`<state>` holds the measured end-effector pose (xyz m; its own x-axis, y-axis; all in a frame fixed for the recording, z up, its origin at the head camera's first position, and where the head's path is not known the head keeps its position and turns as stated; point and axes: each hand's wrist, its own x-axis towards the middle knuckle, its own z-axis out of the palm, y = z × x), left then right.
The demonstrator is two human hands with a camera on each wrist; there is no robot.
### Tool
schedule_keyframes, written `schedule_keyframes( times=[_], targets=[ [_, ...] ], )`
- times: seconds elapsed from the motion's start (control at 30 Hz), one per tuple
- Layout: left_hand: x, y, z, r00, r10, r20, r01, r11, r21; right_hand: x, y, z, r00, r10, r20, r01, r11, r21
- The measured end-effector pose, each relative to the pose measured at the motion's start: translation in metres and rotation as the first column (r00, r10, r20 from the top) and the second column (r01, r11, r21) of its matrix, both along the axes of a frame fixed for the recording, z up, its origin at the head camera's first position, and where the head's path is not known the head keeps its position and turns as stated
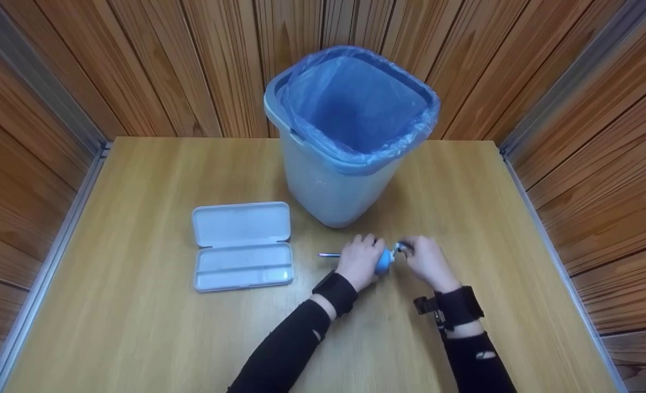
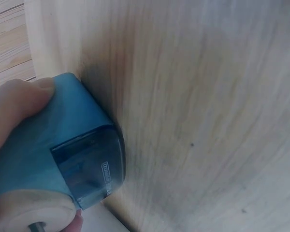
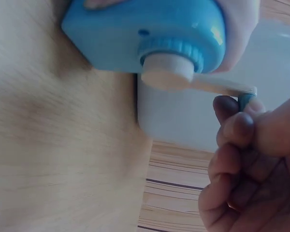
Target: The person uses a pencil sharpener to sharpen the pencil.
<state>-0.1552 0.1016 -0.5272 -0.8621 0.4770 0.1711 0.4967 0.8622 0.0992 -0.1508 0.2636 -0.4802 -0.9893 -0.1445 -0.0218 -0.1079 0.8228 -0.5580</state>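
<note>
A blue crank pencil sharpener (image 1: 383, 262) stands on the table, with my left hand (image 1: 360, 261) gripping its body. The left wrist view shows its dark see-through shavings drawer (image 2: 89, 162) and a cream round front, where a pencil (image 2: 37, 226) enters the hole. In the head view the pencil's shaft (image 1: 329, 255) sticks out to the left of my left hand. My right hand (image 1: 427, 261) pinches the crank's blue knob (image 3: 245, 100) between thumb and forefinger. A pale crank arm (image 3: 217, 86) joins the knob to the sharpener's back.
Behind the hands stands a tall light bin (image 1: 333, 185) lined with a blue bag (image 1: 355, 125). To the left a pale pencil case (image 1: 243, 267) lies with its lid (image 1: 242, 224) up. Wood-panelled walls (image 1: 290, 65) border the table (image 1: 137, 327) at the back and sides.
</note>
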Motion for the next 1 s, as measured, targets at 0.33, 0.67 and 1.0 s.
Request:
schedule_keyframes(
  times=[0.33, 0.67, 1.0],
  targets=[
    [-0.001, 0.000, 0.003, 0.999, -0.003, 0.048, 0.004, 1.000, -0.023, -0.031, 0.003, -0.011, 0.995, 0.025, 0.098, -0.023, 1.000, -0.018],
    [-0.002, -0.001, 0.003, 0.999, 0.001, 0.037, -0.001, 1.000, -0.012, -0.041, 0.000, -0.023, 0.997, 0.044, 0.068, -0.046, 0.998, 0.040],
    [0.000, 0.001, 0.000, 1.000, 0.000, -0.017, 0.001, 0.999, 0.032, -0.042, 0.001, -0.037, 0.991, 0.066, 0.120, -0.074, 0.996, 0.058]
  ],
)
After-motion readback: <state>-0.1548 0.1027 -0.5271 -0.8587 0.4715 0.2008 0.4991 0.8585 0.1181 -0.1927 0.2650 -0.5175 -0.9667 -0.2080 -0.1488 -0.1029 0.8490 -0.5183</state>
